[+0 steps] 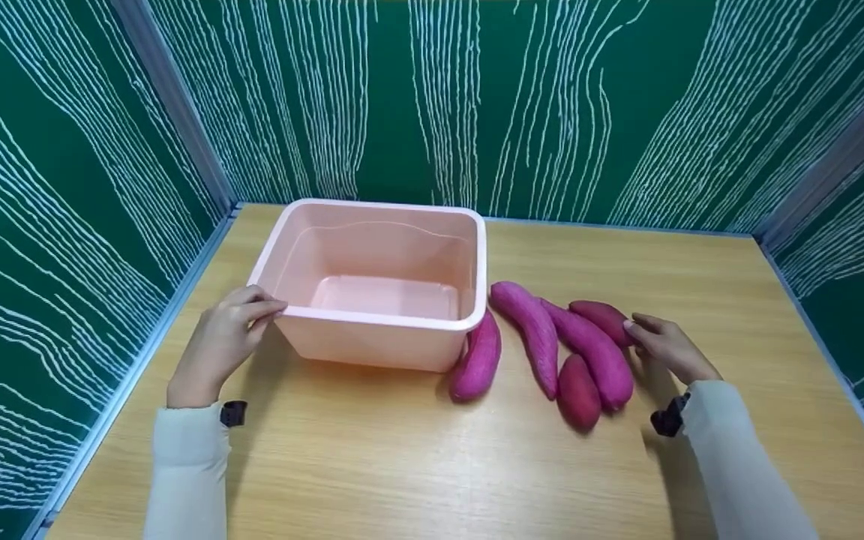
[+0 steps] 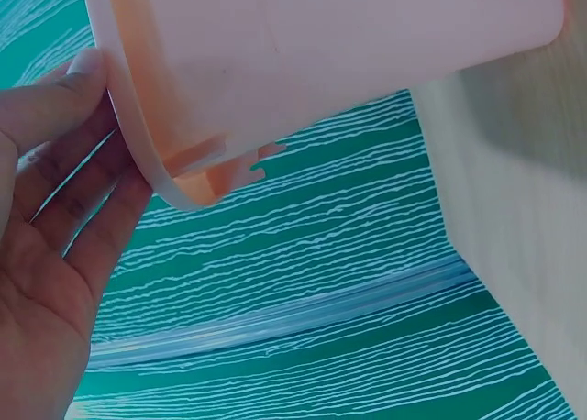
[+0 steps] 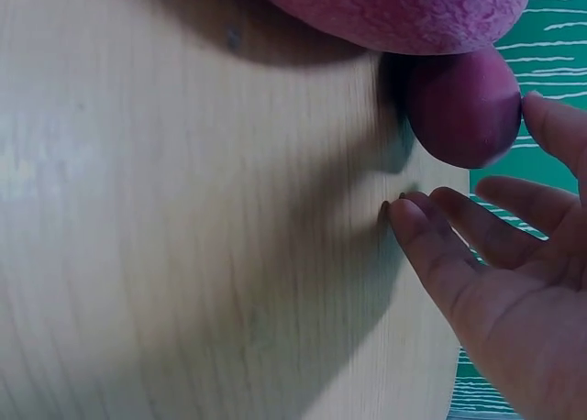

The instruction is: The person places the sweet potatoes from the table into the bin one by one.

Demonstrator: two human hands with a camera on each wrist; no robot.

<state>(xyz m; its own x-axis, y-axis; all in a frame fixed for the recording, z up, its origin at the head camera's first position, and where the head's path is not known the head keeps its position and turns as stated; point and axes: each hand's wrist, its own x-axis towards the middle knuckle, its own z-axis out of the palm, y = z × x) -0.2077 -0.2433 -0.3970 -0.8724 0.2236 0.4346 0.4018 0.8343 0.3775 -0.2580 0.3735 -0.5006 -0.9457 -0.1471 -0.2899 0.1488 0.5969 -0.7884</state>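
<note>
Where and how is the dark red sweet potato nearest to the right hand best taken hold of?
I would grip the dark red sweet potato by its rounded right end, coming from the right. Its near side lies close to a long purple sweet potato, which would likely hinder gripping, while the right end points towards the right hand and looks exposed.
</note>
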